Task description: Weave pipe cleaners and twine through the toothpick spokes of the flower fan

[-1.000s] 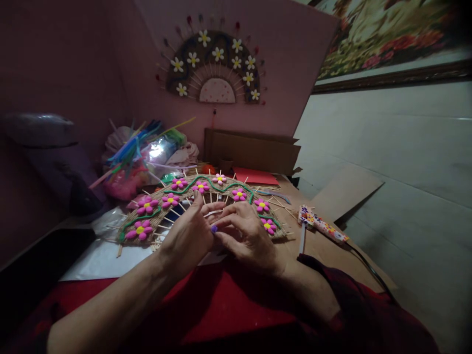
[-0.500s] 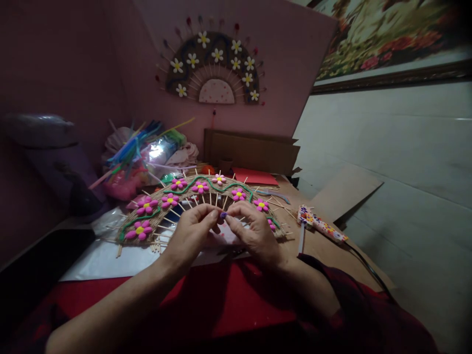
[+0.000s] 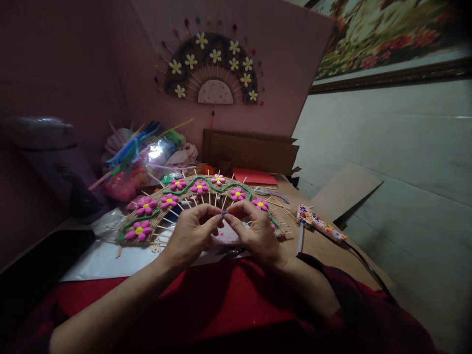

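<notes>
Between the fingertips of both hands is a small purple piece, mostly covered; its material is too small to make out. My left hand pinches it from one side with thumb and forefinger. From the other side my right hand closes thumb and forefinger on it, so the two hands nearly meet. Just behind them lies a half-round fan of twine woven on thin sticks, with pink, yellow-centred flowers and a wavy green line. Its pale dotted centre is partly hidden by my hands.
A flower-patterned glue gun with a black cable lies at the right. Plastic bags and coloured pipe cleaners are heaped at the back left, near cardboard sheets and red paper. A similar fan hangs on the wall.
The fingertips of both hands have drawn closer around the purple piece, and less of it shows. The fan and the glue gun stay in place.
</notes>
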A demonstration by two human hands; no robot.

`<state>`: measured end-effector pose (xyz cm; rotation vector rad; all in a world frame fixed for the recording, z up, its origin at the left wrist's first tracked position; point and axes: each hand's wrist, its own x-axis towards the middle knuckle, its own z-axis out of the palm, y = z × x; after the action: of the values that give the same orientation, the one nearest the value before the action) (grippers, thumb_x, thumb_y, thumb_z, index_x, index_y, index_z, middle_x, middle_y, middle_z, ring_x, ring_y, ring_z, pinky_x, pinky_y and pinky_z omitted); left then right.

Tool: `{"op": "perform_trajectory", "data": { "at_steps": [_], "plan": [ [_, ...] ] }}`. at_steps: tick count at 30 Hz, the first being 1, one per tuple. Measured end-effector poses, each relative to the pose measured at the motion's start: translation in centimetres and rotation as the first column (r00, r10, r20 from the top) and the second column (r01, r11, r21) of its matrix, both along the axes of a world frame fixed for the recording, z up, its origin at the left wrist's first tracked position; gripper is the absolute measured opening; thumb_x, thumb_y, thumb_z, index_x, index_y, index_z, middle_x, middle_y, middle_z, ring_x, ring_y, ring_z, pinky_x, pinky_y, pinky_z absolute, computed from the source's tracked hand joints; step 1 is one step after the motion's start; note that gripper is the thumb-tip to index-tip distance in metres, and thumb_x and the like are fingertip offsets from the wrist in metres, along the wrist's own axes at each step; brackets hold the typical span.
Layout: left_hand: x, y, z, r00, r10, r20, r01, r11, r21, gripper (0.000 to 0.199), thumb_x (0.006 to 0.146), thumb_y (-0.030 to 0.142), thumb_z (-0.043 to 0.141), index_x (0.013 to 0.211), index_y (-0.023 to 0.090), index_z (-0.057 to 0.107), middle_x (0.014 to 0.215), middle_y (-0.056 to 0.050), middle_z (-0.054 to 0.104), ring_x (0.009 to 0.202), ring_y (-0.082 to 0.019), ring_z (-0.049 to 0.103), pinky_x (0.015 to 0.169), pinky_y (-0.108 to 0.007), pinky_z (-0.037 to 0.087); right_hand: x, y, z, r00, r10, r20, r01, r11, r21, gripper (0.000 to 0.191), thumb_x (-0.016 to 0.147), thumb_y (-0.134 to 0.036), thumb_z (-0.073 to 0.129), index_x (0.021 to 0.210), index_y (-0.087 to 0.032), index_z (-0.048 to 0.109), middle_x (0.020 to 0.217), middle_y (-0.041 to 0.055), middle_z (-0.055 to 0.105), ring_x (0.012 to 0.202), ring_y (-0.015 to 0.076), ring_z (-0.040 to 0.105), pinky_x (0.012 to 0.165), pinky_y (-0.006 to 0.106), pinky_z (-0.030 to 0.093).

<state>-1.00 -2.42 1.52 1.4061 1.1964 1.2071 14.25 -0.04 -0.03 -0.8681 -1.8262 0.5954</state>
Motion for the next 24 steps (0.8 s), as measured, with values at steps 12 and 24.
{"op": "perform_trajectory", "data": {
  "at_steps": [12, 24],
  "plan": [
    [-0.01, 0.21, -0.02, 1.0, -0.019, 0.004, 0.019, 0.999, -0.032, 0.023, 0.072, 0.034, 0.063, 0.077, 0.011, 0.062, 0.064, 0.0, 0.058, 0.042, -0.009, 0.054, 0.036, -0.02, 0.043, -0.11, 0.21, -0.38, 0.989, 0.09, -0.119, -0.105, 0.987, -0.122, 0.012, 0.084, -0.028, 0.059, 0.085, -0.017, 0.065, 0.076, 0.0018, 0.064, 0.069, 0.0128, 0.058, 0.062, 0.025, 0.046],
    [-0.38, 0.2, -0.18, 0.993, -0.05, -0.108, 0.054, 0.998, 0.039, 0.021, 0.075, 0.034, 0.06, 0.073, 0.013, 0.062, 0.058, 0.0, 0.056, 0.042, -0.009, 0.05, 0.04, -0.02, 0.04, 0.12, 0.19, -0.14, 0.997, 0.066, 0.045, -0.062, 0.994, -0.086, 0.014, 0.086, -0.027, 0.056, 0.083, -0.017, 0.065, 0.074, 0.0023, 0.065, 0.064, 0.0123, 0.055, 0.059, 0.025, 0.043]
  ]
}}
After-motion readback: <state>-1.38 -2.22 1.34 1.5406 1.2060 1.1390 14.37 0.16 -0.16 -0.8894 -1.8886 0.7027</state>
